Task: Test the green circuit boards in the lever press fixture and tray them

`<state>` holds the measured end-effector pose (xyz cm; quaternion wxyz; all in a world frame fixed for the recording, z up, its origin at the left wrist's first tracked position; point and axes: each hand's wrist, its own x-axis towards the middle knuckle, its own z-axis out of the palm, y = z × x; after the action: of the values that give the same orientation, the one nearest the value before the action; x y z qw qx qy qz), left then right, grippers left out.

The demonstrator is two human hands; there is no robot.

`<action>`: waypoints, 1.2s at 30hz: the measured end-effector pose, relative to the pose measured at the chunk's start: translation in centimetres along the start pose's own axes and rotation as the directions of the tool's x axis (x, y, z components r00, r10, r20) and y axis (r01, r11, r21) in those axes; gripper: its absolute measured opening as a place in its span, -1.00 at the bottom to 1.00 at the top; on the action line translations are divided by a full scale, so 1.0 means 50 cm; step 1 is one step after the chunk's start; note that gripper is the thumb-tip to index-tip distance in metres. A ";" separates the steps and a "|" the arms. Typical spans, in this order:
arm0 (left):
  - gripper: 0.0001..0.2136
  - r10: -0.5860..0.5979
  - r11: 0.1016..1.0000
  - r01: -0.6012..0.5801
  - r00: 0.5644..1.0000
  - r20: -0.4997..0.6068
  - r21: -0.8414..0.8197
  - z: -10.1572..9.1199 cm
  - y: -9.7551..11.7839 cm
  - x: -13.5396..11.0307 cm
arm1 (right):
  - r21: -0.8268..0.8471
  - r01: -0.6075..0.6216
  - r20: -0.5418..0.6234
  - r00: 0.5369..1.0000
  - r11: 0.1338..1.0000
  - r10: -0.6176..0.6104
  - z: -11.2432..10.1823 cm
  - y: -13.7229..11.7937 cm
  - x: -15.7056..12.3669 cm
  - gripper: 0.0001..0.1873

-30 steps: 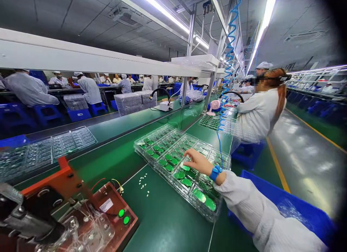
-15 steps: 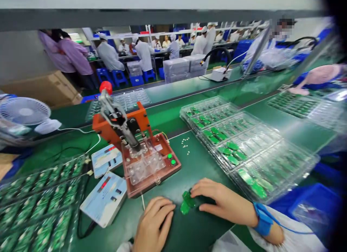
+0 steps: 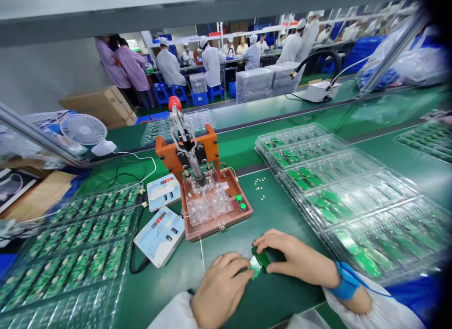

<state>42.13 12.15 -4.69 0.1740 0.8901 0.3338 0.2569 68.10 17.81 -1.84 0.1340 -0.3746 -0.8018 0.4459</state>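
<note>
Both of my hands meet low on the green bench over a small green circuit board. My right hand, with a blue wrist strap, curls over the board's right side and pinches it. My left hand closes on the board's left end with its fingertips. Just beyond them stands an orange press fixture with a red-knobbed lever and two green buttons. Clear trays of green boards lie to the right of my right hand.
More trays of boards cover the bench on the left, beside two small meter boxes with cables. A white desk fan stands at the back left. Tiny white parts lie loose behind the fixture. Other workers sit at far benches.
A second ago my right hand reached into the tray at the right; it brought a board down in front of me, the view swung left, and my left hand has now closed on the board too.
</note>
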 end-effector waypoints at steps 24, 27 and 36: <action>-0.84 -0.083 0.990 0.076 0.995 -0.057 -0.117 0.035 -0.017 -0.029 | -0.326 0.211 -0.262 0.916 0.922 -0.302 -0.038 -0.052 0.261 -0.78; -0.83 -0.079 0.985 0.061 0.991 -0.105 -0.158 0.019 -0.008 -0.021 | -0.326 0.204 -0.263 0.918 0.923 -0.296 -0.037 -0.051 0.259 -0.78; -0.83 -0.159 0.987 0.161 0.900 -0.407 -0.030 -0.143 -0.050 0.000 | -0.340 0.228 -0.286 0.899 0.912 -0.332 -0.023 -0.039 0.258 -0.81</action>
<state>36.75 14.95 -0.12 0.1193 0.7868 0.4352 0.4211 58.98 27.19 -1.11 0.2749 -0.3406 -0.8706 0.2246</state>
